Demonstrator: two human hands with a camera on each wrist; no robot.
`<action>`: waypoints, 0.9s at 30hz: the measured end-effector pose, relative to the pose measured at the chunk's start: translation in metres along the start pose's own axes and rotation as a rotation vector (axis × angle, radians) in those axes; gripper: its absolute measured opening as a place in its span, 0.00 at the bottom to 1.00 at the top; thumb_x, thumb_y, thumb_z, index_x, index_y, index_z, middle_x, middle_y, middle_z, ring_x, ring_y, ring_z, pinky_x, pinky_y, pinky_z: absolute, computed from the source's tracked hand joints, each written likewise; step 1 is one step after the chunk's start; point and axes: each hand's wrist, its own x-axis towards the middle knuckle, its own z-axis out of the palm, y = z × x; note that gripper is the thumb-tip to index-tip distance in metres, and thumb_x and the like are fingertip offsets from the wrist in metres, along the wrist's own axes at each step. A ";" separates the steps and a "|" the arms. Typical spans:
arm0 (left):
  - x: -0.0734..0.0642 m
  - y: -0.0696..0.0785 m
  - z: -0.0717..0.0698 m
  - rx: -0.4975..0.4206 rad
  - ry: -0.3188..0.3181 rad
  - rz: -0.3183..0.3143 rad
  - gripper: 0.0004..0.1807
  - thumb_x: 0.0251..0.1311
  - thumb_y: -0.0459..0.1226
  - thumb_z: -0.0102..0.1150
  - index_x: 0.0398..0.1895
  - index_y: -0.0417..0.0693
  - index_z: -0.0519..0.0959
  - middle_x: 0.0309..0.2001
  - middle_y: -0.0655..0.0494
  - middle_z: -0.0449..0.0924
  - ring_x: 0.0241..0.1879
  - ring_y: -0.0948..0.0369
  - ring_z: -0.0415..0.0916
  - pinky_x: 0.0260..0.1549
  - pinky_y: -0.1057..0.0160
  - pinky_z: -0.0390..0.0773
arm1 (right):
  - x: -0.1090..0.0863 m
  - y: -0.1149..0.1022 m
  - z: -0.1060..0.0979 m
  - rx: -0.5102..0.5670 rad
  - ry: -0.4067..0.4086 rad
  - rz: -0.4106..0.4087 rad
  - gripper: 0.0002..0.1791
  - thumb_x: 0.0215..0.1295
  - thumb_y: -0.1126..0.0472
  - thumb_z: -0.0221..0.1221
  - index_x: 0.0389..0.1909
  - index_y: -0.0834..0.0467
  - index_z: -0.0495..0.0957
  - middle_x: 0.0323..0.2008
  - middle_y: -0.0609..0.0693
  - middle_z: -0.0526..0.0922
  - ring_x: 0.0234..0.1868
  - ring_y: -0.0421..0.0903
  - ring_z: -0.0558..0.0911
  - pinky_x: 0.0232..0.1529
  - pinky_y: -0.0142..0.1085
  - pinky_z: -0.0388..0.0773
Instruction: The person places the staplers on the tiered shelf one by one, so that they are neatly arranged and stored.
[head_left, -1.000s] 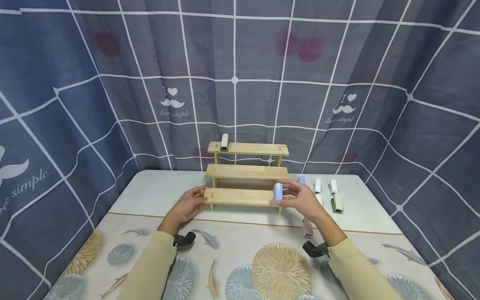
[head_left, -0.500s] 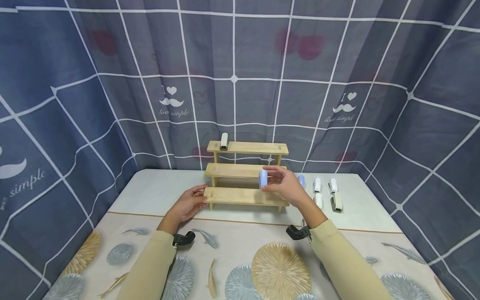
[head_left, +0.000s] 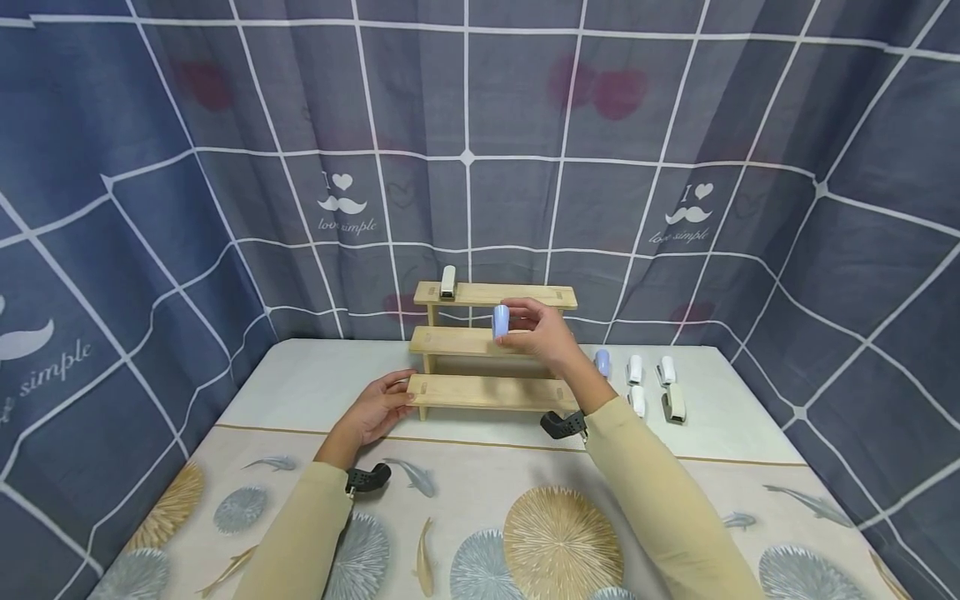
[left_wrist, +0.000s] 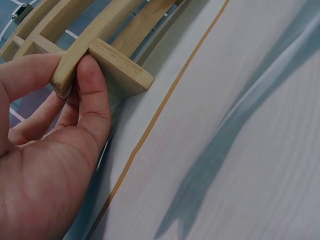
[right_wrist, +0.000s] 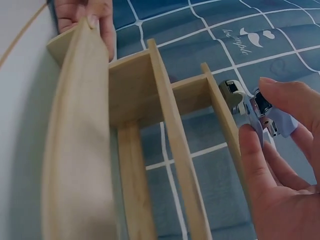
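My right hand (head_left: 537, 332) pinches a light blue mini stapler (head_left: 500, 322) between thumb and fingers. It is raised over the middle tier of a three-step wooden rack (head_left: 480, 390). In the right wrist view the blue stapler (right_wrist: 281, 120) shows its dark metal inner parts. My left hand (head_left: 381, 407) grips the left end of the lowest tier; the left wrist view shows thumb and fingers pinching that board (left_wrist: 75, 62). A cream-white stapler (head_left: 448, 283) stands near the left end of the top tier.
To the right of the rack, on the white tabletop (head_left: 712, 417), stand another blue stapler (head_left: 602, 362), several white staplers (head_left: 634, 370) and a larger beige one (head_left: 674, 405). A patterned cloth (head_left: 420, 533) covers the front. A gridded curtain (head_left: 510, 208) hangs behind the rack.
My right hand has carried the blue stapler left and upward, from the right end of the lowest tier to above the middle tier. My left hand has stayed on the rack.
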 end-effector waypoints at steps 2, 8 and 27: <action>0.000 0.000 0.000 -0.005 0.002 -0.004 0.37 0.68 0.20 0.50 0.79 0.31 0.51 0.48 0.57 0.79 0.44 0.64 0.82 0.44 0.69 0.84 | 0.006 -0.005 0.002 -0.001 0.011 0.003 0.36 0.51 0.73 0.75 0.64 0.58 0.77 0.61 0.61 0.81 0.57 0.53 0.83 0.47 0.31 0.86; 0.000 0.001 0.002 -0.008 0.011 -0.013 0.38 0.67 0.20 0.51 0.79 0.31 0.51 0.49 0.58 0.79 0.43 0.65 0.82 0.44 0.70 0.84 | 0.023 -0.015 0.005 0.018 0.018 -0.011 0.37 0.53 0.74 0.73 0.66 0.60 0.75 0.62 0.61 0.81 0.59 0.58 0.83 0.50 0.35 0.87; -0.002 0.002 0.003 -0.016 0.015 -0.010 0.37 0.67 0.19 0.50 0.78 0.30 0.51 0.47 0.58 0.79 0.41 0.65 0.81 0.41 0.70 0.84 | 0.073 -0.023 0.004 -0.159 0.059 0.000 0.38 0.54 0.70 0.74 0.68 0.58 0.75 0.60 0.61 0.82 0.61 0.56 0.82 0.58 0.45 0.84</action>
